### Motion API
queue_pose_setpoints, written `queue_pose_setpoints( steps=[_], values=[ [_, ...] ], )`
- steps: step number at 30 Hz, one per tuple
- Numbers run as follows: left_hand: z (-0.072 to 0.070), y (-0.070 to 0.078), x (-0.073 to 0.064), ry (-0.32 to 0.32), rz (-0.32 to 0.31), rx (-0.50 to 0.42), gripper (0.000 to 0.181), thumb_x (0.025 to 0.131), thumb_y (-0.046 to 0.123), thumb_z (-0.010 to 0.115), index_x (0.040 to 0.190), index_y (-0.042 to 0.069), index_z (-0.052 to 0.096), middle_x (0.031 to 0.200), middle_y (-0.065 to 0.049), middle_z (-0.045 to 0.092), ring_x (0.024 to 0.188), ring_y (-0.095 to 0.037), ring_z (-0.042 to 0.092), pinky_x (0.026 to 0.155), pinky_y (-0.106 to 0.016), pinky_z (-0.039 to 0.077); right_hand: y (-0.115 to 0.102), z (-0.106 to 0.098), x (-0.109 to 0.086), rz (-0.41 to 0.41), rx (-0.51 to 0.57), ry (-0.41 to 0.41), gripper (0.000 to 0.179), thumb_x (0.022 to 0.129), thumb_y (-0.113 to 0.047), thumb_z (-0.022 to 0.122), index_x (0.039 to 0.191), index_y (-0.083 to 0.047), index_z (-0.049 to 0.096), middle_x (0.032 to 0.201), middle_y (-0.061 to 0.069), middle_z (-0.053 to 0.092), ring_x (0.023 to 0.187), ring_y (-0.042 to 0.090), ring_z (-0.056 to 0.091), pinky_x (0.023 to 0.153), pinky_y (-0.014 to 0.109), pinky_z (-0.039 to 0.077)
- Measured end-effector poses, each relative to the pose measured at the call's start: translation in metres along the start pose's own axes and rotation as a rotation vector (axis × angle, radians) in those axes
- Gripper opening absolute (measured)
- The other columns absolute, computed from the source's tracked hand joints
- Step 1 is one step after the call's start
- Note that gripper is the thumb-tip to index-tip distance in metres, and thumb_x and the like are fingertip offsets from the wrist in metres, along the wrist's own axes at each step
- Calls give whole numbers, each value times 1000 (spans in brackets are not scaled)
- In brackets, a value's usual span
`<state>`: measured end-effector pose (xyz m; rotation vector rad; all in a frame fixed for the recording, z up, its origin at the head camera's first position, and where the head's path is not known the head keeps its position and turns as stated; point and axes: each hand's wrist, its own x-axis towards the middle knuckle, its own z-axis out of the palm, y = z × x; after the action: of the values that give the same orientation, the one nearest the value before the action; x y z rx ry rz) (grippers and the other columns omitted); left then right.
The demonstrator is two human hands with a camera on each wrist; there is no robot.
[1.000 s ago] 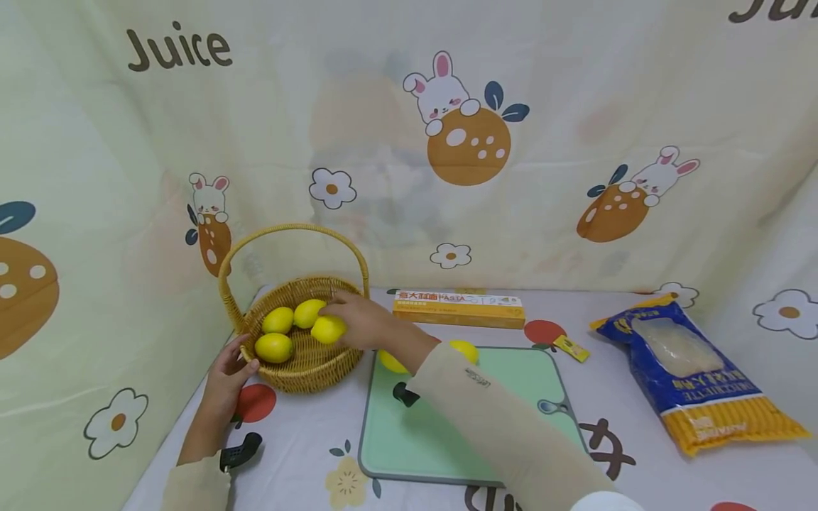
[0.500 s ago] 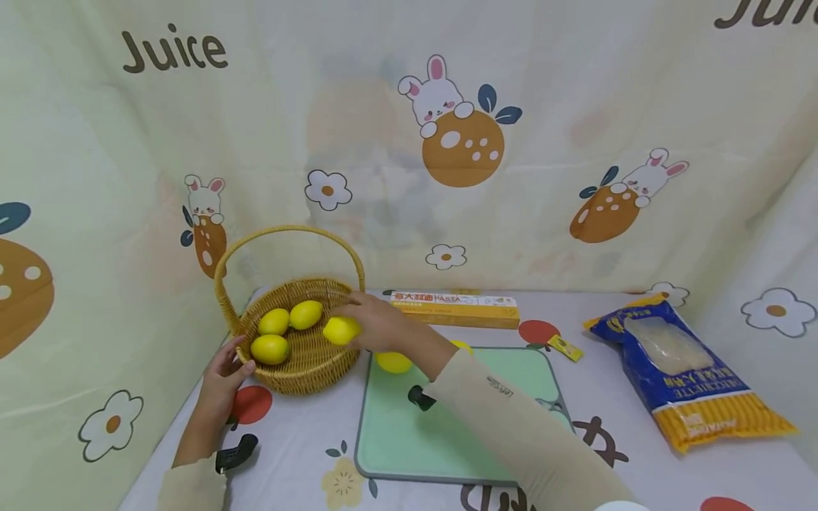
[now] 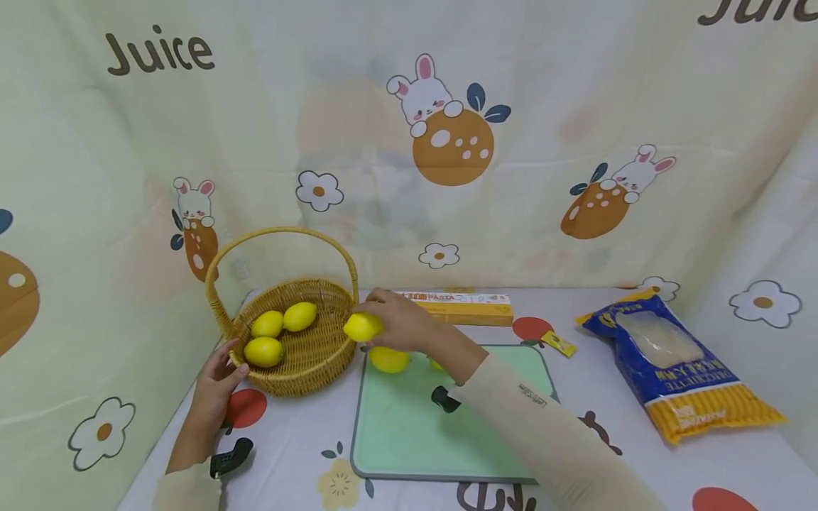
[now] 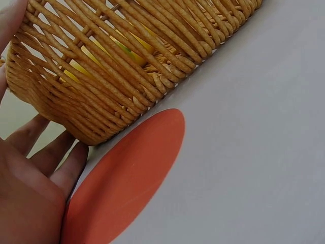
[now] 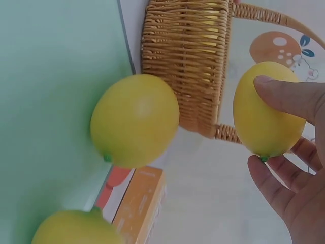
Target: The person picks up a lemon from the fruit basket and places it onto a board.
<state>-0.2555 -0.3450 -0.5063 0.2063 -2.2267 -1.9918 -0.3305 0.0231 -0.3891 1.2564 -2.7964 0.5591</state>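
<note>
My right hand (image 3: 405, 323) pinches a yellow lemon (image 3: 363, 327) between thumb and fingers, at the right rim of the wicker basket (image 3: 300, 385). In the right wrist view the thumb lies across that lemon (image 5: 266, 117), with fingertips near its green tip. My left hand (image 3: 214, 390) holds the basket's left rim, thumb on the near side and fingers against the outer wall. Three lemons (image 3: 263, 352) lie inside the basket. On the green cutting board (image 3: 415, 440) sits another lemon (image 3: 388, 360); one more (image 5: 76, 229) is partly hidden behind my right hand in the head view.
Behind the board lies a pasta box (image 3: 473, 312). A small yellow packet (image 3: 559, 344) rests right of the board, and a blue and yellow pasta bag (image 3: 677, 369) lies at the far right. The basket's tall handle (image 3: 281, 231) arches over it. A printed curtain (image 3: 358, 106) hangs behind.
My right hand has carried its lemon rightward, from above the basket's inside to its right rim. The left hand keeps its hold on the basket. The head view has shifted slightly.
</note>
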Motion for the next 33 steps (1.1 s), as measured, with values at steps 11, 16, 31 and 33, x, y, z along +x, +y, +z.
queue_pose_setpoints(
  steps=[11,16,31,33],
  values=[
    [-1,0,-1,-8,-3,8,64,98,22,60,154,20,28,162,-7,15,143,-36,21,102,-27,35,6,-16,-29,53,-28,10,56,85,-24,77,136,-25,56,130,-2,48,113,18,48,97,35,45],
    [-1,-1,1,-9,3,4,65,98,21,60,154,20,28,162,-6,14,143,-36,21,101,-27,36,12,-21,-42,83,-26,26,56,85,-25,77,137,-26,56,136,-2,46,120,20,46,99,37,44],
    [1,2,-2,-14,21,15,64,98,20,60,154,19,29,162,-7,14,143,-38,20,100,-23,37,33,-23,-77,163,-18,78,56,82,-23,79,134,-24,58,130,-1,50,114,20,50,94,39,48],
    [1,3,-2,-11,18,30,64,98,21,60,154,19,28,162,-7,15,143,-38,21,101,-26,35,36,-23,-83,175,-9,83,57,81,-22,79,134,-24,58,129,-1,50,112,21,50,92,39,49]
  ],
)
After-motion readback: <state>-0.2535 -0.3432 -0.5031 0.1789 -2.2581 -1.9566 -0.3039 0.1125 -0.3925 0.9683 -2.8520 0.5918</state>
